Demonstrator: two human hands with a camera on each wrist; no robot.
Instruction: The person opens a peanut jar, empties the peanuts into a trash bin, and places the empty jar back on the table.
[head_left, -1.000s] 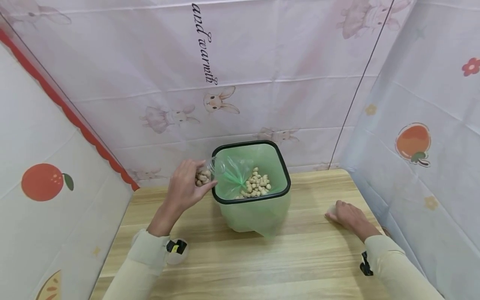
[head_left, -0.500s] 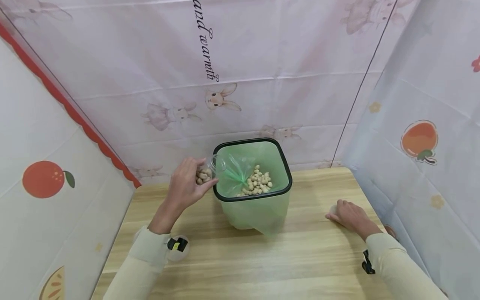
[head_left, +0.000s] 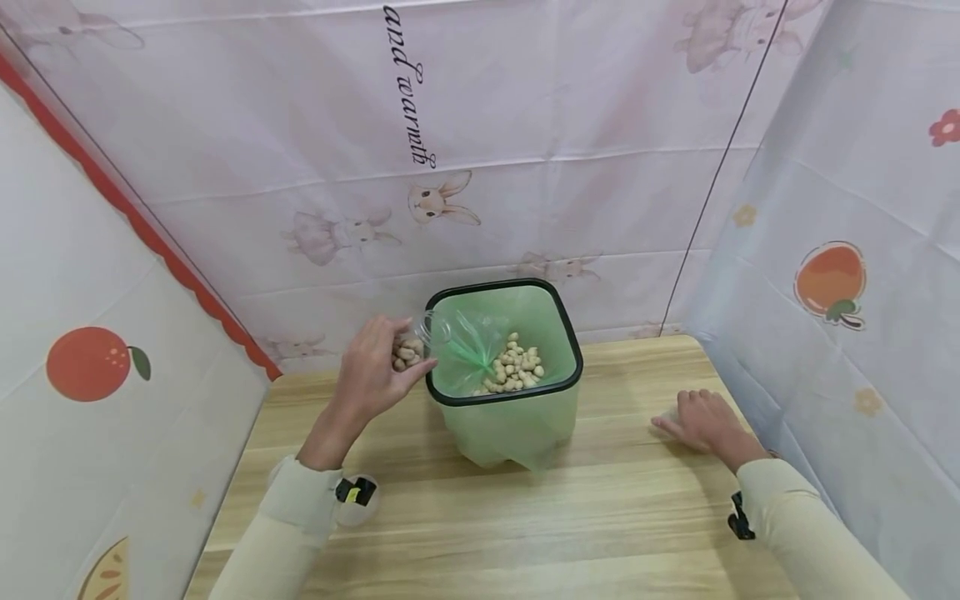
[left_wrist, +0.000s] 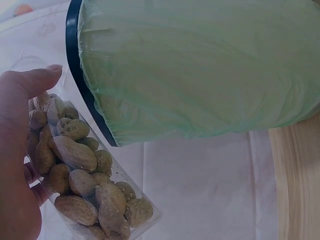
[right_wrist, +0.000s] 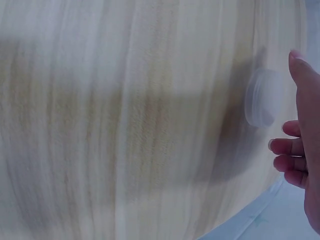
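Note:
My left hand (head_left: 371, 367) grips a clear plastic jar (left_wrist: 80, 165) of unshelled peanuts (head_left: 407, 353). The jar is tilted, with its mouth over the left rim of a green-lined bin (head_left: 504, 398) that has a black rim. Inside the bin lie more peanuts (head_left: 516, 365) on the bunched green bag. On the right of the table, my right hand (head_left: 708, 423) hovers beside a translucent round lid (right_wrist: 263, 98). In the right wrist view a gap shows between its loosely curled fingers and the lid, which lies on the wood.
The bin stands on a wooden table (head_left: 480, 533) near the back edge. A whitish round disc (head_left: 358, 510) lies partly under the left forearm. Printed fabric walls (head_left: 630, 208) enclose the back and both sides.
My right hand has risen slightly and moved a little to the right, away from the lid. The left hand, jar and bin look nearly unchanged.

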